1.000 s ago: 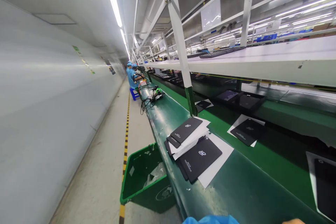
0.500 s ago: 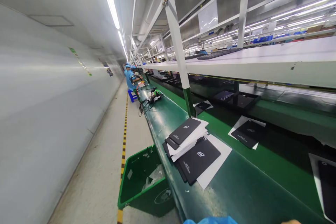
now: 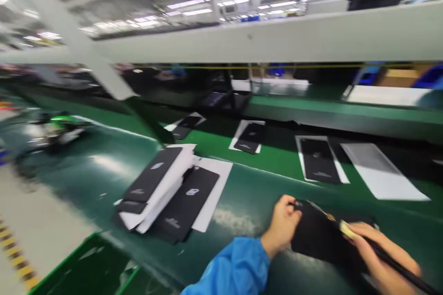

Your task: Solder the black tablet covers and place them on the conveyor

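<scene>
At the lower right, my left hand (image 3: 282, 226), in a blue sleeve, pinches the upper left corner of a flat black panel (image 3: 313, 233). My right hand (image 3: 384, 249) is closed around what looks like a soldering iron (image 3: 346, 229), with a pale yellow grip, a thin metal tip and a black cord. The tip points up and left over the panel; whether it touches cannot be made out. Left of my hands, black panels (image 3: 194, 196) with a white logo lie stacked with white sheets (image 3: 218, 189) on the green bench (image 3: 249, 184).
Beyond the bench runs a green belt (image 3: 214, 145) carrying several black panels (image 3: 318, 159) on white paper. A white post (image 3: 100, 64) and a shelf edge (image 3: 242, 37) stand in front. A green bin (image 3: 83, 258) sits at the lower left. Tangled cables and equipment (image 3: 58, 131) lie farther left.
My view has swung right and down, from the aisle to the bench. Both hands, the held panel and the iron are now in sight; earlier only a sleeve edge and a bit of hand showed.
</scene>
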`<state>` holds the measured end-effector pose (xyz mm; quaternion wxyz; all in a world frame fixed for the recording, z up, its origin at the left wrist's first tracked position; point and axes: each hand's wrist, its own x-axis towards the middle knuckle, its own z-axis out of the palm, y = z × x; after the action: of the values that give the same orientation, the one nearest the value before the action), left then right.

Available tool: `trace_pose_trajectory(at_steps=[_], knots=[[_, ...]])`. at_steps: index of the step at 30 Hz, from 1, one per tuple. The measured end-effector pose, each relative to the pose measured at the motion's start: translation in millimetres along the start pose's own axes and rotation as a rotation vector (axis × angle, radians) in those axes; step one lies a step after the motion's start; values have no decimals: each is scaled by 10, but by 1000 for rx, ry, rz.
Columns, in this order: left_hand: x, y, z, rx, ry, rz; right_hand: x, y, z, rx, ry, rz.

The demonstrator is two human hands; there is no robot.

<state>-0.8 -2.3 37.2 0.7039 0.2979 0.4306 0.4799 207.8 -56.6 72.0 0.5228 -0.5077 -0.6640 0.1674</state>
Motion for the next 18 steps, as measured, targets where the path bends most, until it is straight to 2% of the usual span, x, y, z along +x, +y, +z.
trace_pose_trajectory(at_steps=[2, 6, 11, 18], knots=[[1, 101, 14, -25, -51, -19, 35, -93, -9, -57, -9, -62], [-22, 169, 31, -23, -87, -46, 162, -182, 100, 14, -69, -124], [-45, 201, 61, -15, -78, -50, 178, -235, 147, 114, -161, -124], [-32, 207, 52, -12, -75, -48, 173, -192, 175, 106, -198, -76]])
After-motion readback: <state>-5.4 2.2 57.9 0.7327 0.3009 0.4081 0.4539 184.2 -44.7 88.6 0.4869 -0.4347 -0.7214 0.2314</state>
